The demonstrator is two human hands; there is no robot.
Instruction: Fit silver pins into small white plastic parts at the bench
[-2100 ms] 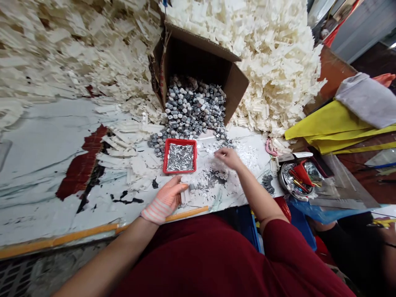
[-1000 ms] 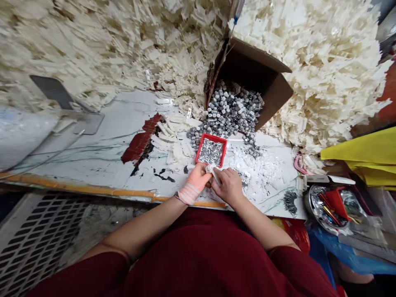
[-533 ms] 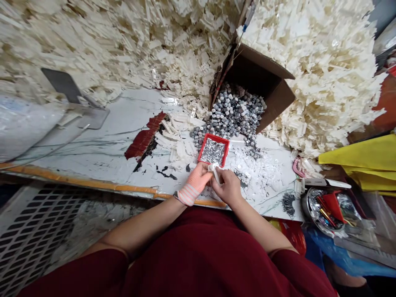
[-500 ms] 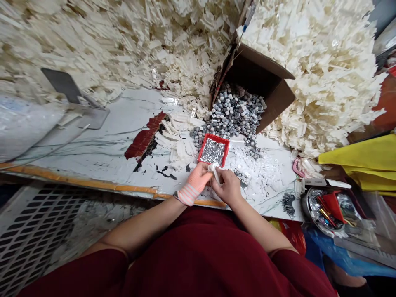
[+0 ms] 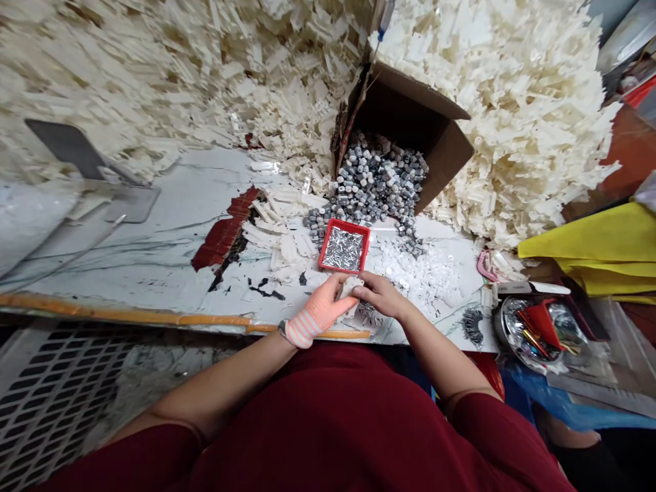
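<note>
In front of my body, just below a small red tray point(image 5: 365, 247) of shiny metal pins point(image 5: 343, 249), both hands meet. My left hand point(image 5: 316, 311), in an orange glove with pale stripes at the cuff, is closed around a small whitish plastic piece point(image 5: 351, 286). My bare right hand point(image 5: 382, 295) pinches the same piece from the other side, with its fingertips against it. Fingers hide much of the piece, so its full shape is unclear. A few loose metal pins point(image 5: 369, 313) show on the table under my right hand.
A cardboard box point(image 5: 445, 160) on its side spills grey-white cylindrical parts point(image 5: 376, 179). Cream plastic pieces point(image 5: 523, 123) heap behind. White bits point(image 5: 425, 277) lie right of the tray. A metal bowl point(image 5: 505, 335) stands far right, a grey metal stand point(image 5: 134, 203) left.
The whitish piece sits differently between my hands, and my right fingers now lie across it. Pins under my right hand have come into view. The whole view has shifted slightly.
</note>
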